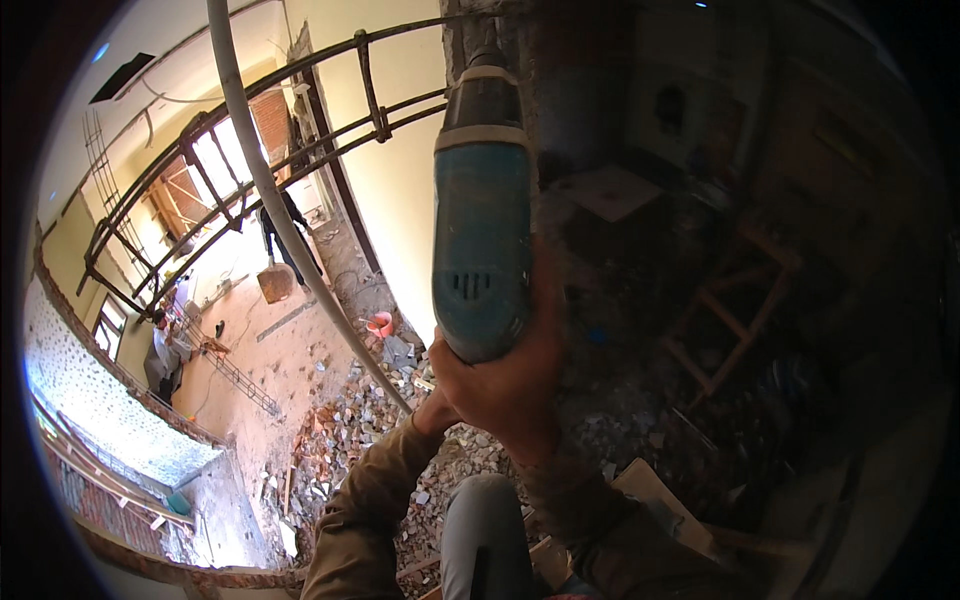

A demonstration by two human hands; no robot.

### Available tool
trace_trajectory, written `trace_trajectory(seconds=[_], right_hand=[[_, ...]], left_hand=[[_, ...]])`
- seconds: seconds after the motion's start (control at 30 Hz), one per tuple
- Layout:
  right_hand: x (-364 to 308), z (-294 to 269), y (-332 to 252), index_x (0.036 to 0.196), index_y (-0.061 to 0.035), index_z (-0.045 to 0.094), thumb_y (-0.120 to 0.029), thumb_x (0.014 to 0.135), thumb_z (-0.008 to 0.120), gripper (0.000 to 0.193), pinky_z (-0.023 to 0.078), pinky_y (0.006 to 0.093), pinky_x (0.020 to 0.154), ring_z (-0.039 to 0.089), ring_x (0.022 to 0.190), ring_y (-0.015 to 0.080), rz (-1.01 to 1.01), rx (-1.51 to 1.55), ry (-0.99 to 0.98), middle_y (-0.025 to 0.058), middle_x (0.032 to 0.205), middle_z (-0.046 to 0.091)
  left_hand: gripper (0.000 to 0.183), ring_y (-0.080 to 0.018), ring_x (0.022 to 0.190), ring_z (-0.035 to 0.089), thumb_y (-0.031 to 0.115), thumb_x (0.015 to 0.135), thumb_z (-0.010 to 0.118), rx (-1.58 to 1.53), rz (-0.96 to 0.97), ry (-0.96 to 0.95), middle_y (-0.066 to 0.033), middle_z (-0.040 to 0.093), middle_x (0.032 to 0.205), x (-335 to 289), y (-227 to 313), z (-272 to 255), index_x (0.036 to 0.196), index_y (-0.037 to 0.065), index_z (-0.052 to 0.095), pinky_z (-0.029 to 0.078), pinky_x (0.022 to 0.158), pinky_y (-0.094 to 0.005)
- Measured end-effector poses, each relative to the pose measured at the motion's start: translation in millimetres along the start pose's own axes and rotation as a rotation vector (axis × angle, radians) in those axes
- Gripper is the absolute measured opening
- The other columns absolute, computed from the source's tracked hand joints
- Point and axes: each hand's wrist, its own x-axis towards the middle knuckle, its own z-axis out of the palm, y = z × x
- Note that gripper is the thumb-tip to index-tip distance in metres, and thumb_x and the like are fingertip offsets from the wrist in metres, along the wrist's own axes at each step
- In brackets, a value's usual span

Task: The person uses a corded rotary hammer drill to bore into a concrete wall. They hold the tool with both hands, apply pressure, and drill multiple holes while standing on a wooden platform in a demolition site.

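A teal-and-black demolition hammer [482, 210] points up and away from me. Its front end meets a rough, broken wall edge [462, 30]; the bit's tip cannot be made out. My right hand [528, 400] is closed round the rear of the hammer, partly in shadow. Against it, my left hand [442, 388] also grips the back end from the left side. The handle itself is hidden behind my hands and the tool body. Both forearms, in brown sleeves, reach up from the lower edge.
A rebar cage [300, 150] crosses at upper left, with a grey pipe [262, 165] slanting past it. Rubble [468, 450] lies below me. Further off are a red bucket [380, 323], a shovel [275, 282] and a crouching person [168, 345]. A wooden frame [735, 315] stands in shadow.
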Motion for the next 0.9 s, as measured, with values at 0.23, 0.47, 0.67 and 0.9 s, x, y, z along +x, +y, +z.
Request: trace_trajectory(seconds=[0.23,0.47,0.67,0.9], right_hand=[[32,-11,-41,0.148,0.0077,0.031,-0.010,0.069,0.079,0.094,0.051,0.0396,0.097,0.066,0.114,0.0316,0.026,-0.107,-0.074,0.0258,0.124,0.061],[50,-18,-73,0.147,0.0074,0.033,-0.013,0.069,0.080,0.093,0.055,0.0399,0.090,0.070,0.104,0.0340,0.093,-0.201,-0.128,0.0250,0.114,0.067],[26,-1,-53,0.154,0.0031,0.020,-0.014,0.071,0.080,0.104,0.050,0.0442,0.098,0.062,0.118,0.0369,0.123,-0.214,-0.199,0.0295,0.134,0.054],[-9,7,-10,0.157,0.0022,0.010,-0.004,0.076,0.074,0.103,0.043,0.0452,0.106,0.054,0.127,0.0397,0.150,0.004,-0.173,0.0308,0.140,0.047]], left_hand=[[0.042,-0.0437,0.103,0.062,0.022,0.072,0.072,-0.100,-0.043,0.104,-0.0205,0.066,0.107,8,1,23,0.106,-0.001,0.063,0.049,0.091,-0.0462],[0.042,-0.0435,0.101,0.062,0.022,0.071,0.073,-0.190,-0.051,0.173,-0.0203,0.066,0.106,4,3,38,0.104,-0.001,0.064,0.050,0.090,-0.0460],[0.041,-0.0433,0.099,0.063,0.021,0.070,0.073,-0.244,-0.089,0.188,-0.0201,0.066,0.104,5,2,24,0.103,-0.001,0.064,0.050,0.088,-0.0459],[0.040,-0.0431,0.097,0.063,0.021,0.070,0.074,-0.341,-0.129,0.187,-0.0198,0.066,0.103,5,-11,2,0.102,-0.001,0.064,0.051,0.087,-0.0458]])
